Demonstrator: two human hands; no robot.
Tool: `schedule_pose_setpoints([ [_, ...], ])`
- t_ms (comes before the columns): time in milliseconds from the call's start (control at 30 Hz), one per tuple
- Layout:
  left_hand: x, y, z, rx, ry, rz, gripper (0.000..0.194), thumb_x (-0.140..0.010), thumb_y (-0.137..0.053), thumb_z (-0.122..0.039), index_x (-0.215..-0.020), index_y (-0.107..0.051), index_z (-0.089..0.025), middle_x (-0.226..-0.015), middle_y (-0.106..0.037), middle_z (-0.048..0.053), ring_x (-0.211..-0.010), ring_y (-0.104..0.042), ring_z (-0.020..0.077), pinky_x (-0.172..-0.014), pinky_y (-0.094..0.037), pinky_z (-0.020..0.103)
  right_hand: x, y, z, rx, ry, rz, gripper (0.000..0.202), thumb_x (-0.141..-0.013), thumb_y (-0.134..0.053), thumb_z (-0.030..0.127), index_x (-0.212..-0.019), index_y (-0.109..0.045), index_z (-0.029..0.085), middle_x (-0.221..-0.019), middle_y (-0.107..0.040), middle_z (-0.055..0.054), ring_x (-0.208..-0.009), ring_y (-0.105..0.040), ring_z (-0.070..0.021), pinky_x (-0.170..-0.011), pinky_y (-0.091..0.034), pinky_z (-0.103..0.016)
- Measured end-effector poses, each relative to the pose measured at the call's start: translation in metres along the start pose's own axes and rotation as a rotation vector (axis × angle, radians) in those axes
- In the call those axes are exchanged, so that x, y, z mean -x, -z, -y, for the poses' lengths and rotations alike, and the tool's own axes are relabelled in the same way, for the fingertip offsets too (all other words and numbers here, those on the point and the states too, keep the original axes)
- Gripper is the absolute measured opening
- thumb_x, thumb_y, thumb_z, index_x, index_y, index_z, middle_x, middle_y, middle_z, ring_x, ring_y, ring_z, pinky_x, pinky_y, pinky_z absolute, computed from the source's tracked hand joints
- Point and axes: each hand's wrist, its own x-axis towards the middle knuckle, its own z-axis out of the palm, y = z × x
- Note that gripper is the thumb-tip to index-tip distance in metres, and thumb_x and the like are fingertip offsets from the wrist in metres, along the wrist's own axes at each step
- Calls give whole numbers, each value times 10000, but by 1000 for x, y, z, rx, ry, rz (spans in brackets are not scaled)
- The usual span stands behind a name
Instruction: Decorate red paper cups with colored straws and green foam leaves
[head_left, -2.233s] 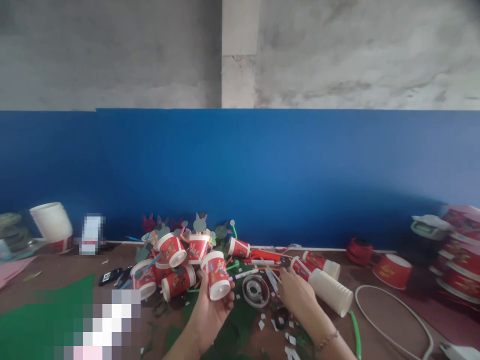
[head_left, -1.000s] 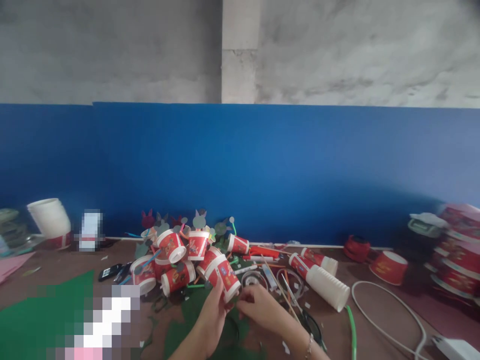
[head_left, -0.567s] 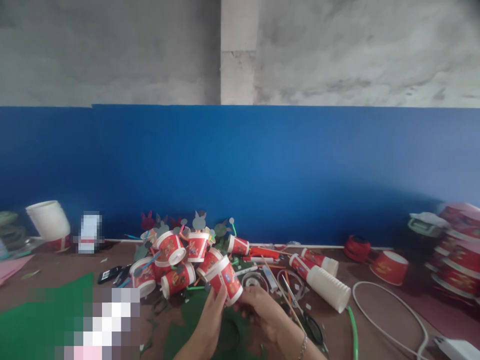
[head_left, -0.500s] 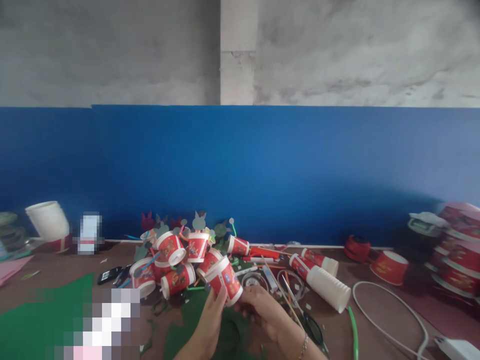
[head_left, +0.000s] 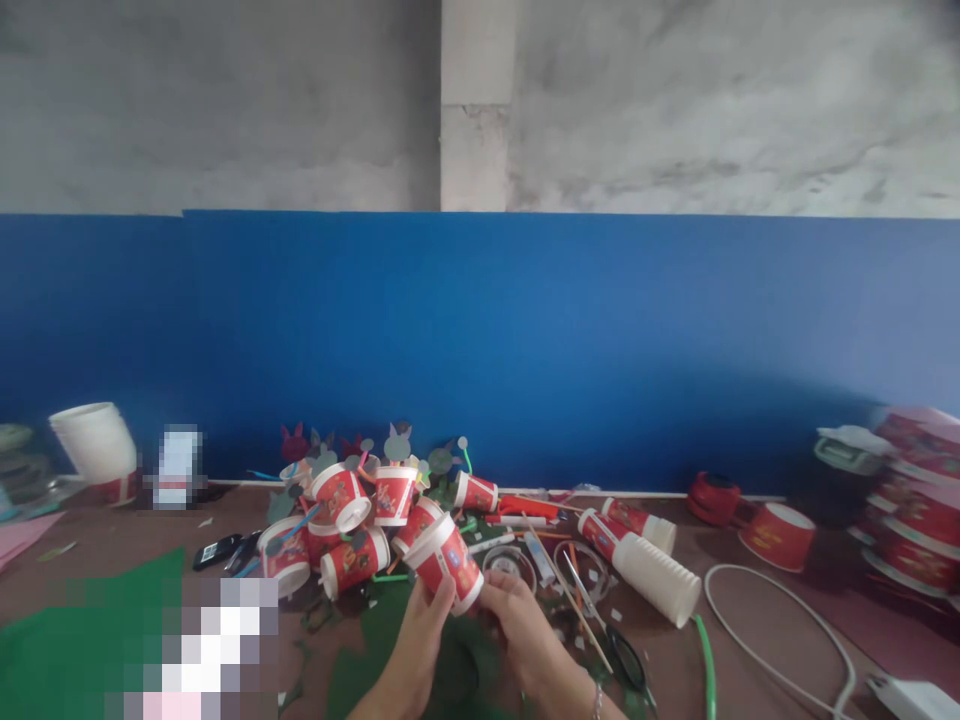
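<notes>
Left hand (head_left: 420,635): fingers closed around a red-and-white paper cup (head_left: 445,563), held tilted above the table (head_left: 667,670). Right hand (head_left: 525,630): fingers bent at the cup's lower right end; whether they grip anything cannot be told. Green sheet material (head_left: 382,645) lies beneath the hands. To the left of the held cup, a pile of printed cups (head_left: 352,560) with straws and animal-shaped cutouts is noted. To the right: scissors (head_left: 626,657) with black handles, a wooden stick (head_left: 574,595) and a nested stack of cups (head_left: 656,577) lying on its side.
</notes>
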Motion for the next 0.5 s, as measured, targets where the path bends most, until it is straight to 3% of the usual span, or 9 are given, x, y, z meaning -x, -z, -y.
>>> schedule_pose_setpoints([
  [133, 2, -5, -5, -38, -35, -42, 618, -588, -743, -578, -1007, -635, -137, -1077, -680, 147, -1071, -585, 330, -920, -436, 392, 1, -4, -6, 142, 233, -55, 146, -651, -623, 273, -592, -572, 150, -541, -538, 22, -525, -428, -101, -499, -314, -210],
  [300, -2, -1, 2, -29, -41, -55, 600, -604, -730, -580, -1000, -639, -138, -1062, -683, 141, -1063, -591, 313, -934, -428, 396, 8, -2, -8, 530, 434, -186, 122, -732, -528, 209, -623, -552, 160, -582, -535, 2, -568, -459, -137, -530, -336, -235],
  [500, -6, 4, 10, -73, -17, -71, 522, -655, -661, -619, -880, -648, -149, -824, -686, 84, -856, -637, 265, -839, -466, 381, 9, 1, -12, 836, 691, -226, 101, -735, -487, 115, -673, -541, 174, -668, -586, -25, -632, -525, -155, -591, -382, -234],
])
